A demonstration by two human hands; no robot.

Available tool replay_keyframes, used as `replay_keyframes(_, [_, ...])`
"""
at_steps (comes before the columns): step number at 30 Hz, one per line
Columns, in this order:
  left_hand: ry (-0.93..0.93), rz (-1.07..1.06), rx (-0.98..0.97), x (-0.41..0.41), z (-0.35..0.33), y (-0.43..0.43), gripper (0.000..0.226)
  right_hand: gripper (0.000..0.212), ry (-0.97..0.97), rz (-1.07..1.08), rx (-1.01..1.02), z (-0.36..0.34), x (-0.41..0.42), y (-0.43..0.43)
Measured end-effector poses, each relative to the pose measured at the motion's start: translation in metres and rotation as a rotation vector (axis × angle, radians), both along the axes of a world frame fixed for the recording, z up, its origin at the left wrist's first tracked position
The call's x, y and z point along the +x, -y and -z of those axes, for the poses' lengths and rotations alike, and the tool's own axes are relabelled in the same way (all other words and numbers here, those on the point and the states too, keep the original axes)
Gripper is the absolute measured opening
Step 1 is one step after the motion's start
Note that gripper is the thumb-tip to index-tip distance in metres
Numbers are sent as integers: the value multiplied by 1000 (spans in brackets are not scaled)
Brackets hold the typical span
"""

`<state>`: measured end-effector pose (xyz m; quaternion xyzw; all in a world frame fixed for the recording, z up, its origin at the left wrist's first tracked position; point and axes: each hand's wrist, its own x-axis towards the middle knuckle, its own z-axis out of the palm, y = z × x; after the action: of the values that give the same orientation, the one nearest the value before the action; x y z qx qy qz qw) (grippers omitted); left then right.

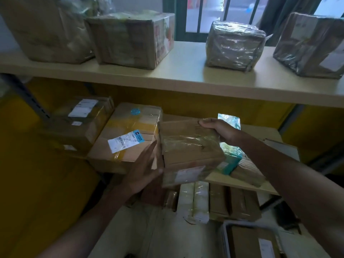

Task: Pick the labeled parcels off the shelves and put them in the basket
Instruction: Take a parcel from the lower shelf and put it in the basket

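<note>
The R hand (pixel 217 129) is gripping the brown parcel (pixel 189 151) by its far corner, fingers curled over the edge, in front of the middle shelf (pixel 258 132), long side running far to near. The L hand (pixel 143 170) is lying flat on its left side, fingers straight. The basket (pixel 224 233), I think, is sitting low on the right, nearer the R hand.

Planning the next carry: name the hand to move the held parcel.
Right. The right hand has a grip on the far edge of the parcel; the left hand is open beside its left edge.
</note>
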<state>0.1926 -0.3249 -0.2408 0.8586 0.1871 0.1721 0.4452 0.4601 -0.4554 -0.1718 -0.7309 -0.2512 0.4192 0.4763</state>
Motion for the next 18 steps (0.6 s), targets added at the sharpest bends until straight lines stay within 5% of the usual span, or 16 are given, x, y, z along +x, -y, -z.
replay_keyframes(4, [84,-7,-330,1,-11,19,56,31,-64,103,-100,10,-4,2])
replay_keyframes(10, [25,-15,-336,2,-14,27,76,37,-392,243,20,21,-5,19])
replay_keyframes(14, [58,-91,-367,5,-4,23,68,46,-263,327,25,18,-3,22])
replay_keyframes(18, [109,-176,-431,23,1,32,52,71,17,173,85,9,-20,16])
